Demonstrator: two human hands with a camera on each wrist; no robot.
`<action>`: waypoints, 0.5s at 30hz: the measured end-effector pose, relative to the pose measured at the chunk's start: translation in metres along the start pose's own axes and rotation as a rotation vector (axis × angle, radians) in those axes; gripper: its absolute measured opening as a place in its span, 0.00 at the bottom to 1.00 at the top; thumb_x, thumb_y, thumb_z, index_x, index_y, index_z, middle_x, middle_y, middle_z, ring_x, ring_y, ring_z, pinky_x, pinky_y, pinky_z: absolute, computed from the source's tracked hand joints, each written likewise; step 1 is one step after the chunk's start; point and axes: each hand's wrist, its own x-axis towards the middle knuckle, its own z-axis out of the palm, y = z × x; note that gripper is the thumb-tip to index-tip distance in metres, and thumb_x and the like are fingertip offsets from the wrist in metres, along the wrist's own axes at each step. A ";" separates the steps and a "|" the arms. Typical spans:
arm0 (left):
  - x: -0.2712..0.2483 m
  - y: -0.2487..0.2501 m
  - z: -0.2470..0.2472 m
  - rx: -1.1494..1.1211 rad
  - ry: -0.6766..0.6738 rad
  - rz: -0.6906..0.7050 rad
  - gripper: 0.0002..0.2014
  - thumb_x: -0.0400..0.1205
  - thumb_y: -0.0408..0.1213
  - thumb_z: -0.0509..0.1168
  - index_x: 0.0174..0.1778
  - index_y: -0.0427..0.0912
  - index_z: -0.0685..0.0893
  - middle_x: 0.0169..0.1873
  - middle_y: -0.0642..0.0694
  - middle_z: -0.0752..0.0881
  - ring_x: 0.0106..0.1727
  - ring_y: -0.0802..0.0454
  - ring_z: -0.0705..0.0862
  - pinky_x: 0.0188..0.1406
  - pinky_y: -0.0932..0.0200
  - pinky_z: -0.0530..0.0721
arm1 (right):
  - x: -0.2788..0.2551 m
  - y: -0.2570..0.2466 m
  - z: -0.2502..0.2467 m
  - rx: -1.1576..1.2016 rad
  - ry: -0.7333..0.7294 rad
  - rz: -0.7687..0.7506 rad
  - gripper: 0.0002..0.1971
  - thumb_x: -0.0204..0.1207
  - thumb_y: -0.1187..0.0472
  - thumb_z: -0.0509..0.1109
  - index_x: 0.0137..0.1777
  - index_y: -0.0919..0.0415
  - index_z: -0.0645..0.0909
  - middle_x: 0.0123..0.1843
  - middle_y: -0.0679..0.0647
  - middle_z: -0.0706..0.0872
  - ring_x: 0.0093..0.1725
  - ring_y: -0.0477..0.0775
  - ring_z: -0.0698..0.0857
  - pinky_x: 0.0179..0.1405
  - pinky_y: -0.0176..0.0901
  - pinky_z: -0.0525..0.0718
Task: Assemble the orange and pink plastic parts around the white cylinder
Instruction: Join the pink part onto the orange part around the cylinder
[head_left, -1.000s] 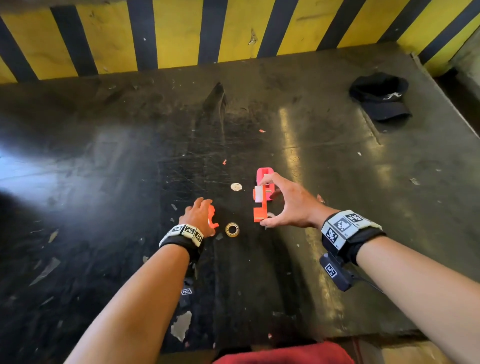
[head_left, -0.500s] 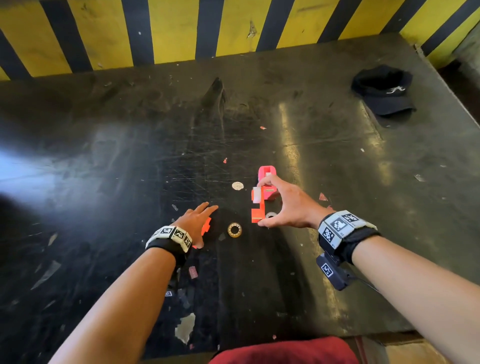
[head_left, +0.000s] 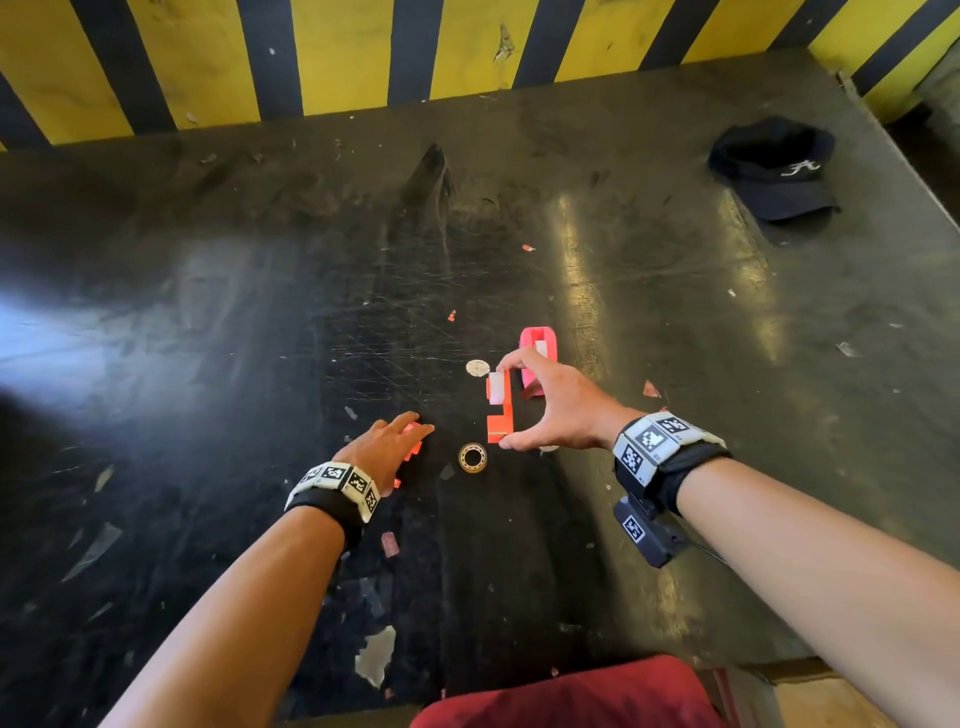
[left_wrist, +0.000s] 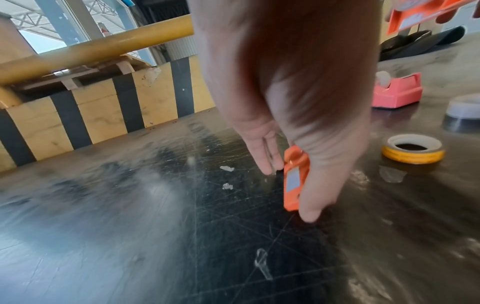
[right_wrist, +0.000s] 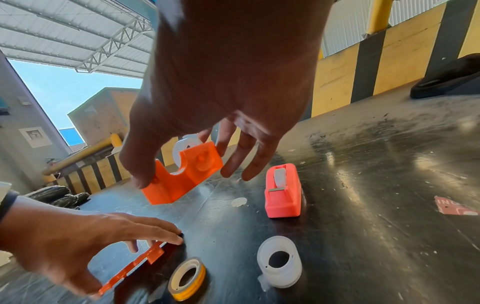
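A: Which step was in hand?

B: Judging by the layout, the joining of the two orange halves. The right hand (head_left: 558, 410) held the orange plastic half-shell with a scooped notch (right_wrist: 183, 176) in the air, thumb at its near end and index finger at its far end, the other fingers spread loose. A white plastic spool (right_wrist: 185, 147) sat inside that shell.

A: And the other hand?

B: The left hand (head_left: 387, 449) was down on the scratched black tabletop (head_left: 260, 364), left of the small yellow-edged tape roll (head_left: 472, 457). Its fingers lay nearly straight over the flat orange plastic side plate (right_wrist: 137, 262), with the thumb against the plate's edge; I couldn't tell whether it was properly gripped.

A: What did the next move call for?

B: Probably lifting that plate and bringing it square to the open side of the held shell, with the spool kept seated.

A: The rest?

B: A finished pink plastic tape dispenser (right_wrist: 283, 192) stood beyond the tape roll, and a loose translucent white plastic ring (right_wrist: 280, 262) lay just right of the roll. A black cap (head_left: 776, 169) lay far off to the right.
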 end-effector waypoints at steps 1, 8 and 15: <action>-0.001 0.002 -0.001 -0.067 0.028 -0.001 0.56 0.74 0.38 0.82 0.92 0.53 0.51 0.90 0.43 0.59 0.84 0.36 0.72 0.80 0.42 0.78 | 0.001 0.000 0.000 -0.001 -0.006 0.004 0.43 0.64 0.49 0.90 0.75 0.47 0.70 0.73 0.48 0.78 0.67 0.54 0.81 0.60 0.45 0.78; -0.007 0.032 -0.040 -0.884 0.190 -0.002 0.51 0.67 0.38 0.87 0.83 0.48 0.67 0.72 0.54 0.84 0.76 0.50 0.81 0.78 0.44 0.80 | 0.007 0.002 -0.008 -0.011 -0.001 0.027 0.42 0.63 0.51 0.91 0.73 0.47 0.71 0.72 0.50 0.79 0.65 0.54 0.82 0.49 0.35 0.79; -0.019 0.064 -0.090 -1.129 0.140 0.151 0.49 0.73 0.27 0.82 0.87 0.52 0.65 0.84 0.48 0.73 0.74 0.44 0.84 0.74 0.35 0.84 | 0.004 0.001 -0.023 0.020 -0.001 0.011 0.40 0.59 0.50 0.90 0.67 0.39 0.71 0.68 0.48 0.83 0.63 0.54 0.87 0.62 0.53 0.91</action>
